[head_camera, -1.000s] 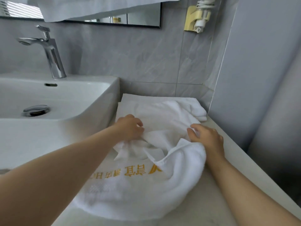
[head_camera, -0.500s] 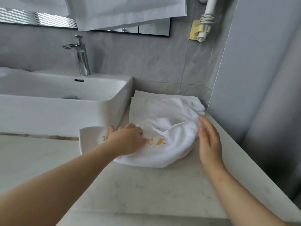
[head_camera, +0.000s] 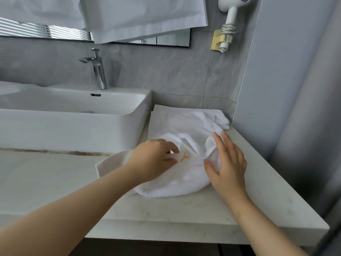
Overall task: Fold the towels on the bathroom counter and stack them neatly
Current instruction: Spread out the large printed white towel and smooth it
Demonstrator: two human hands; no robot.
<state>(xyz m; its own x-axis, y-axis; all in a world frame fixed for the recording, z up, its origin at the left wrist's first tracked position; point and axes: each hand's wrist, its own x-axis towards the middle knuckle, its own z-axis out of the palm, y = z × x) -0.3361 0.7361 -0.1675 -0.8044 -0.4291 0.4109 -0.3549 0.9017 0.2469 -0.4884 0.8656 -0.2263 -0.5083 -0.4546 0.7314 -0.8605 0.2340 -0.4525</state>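
A rumpled white terry towel (head_camera: 186,174) (yellow-embroidered) was pinched by the left hand (head_camera: 155,159) and pressed by the spread right hand (head_camera: 228,163) on the pale marble counter (head_camera: 166,213), beside the white rectangular basin (head_camera: 73,124).

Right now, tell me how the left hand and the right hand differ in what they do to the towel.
The left hand curls its fingers and pinches towel fabric beside the yellow logo; the right hand lies flat with straight fingers pressing the bunched fold. The left hand works near the sink side, the right hand nearer the wall. Both touch the same white towel on the counter.
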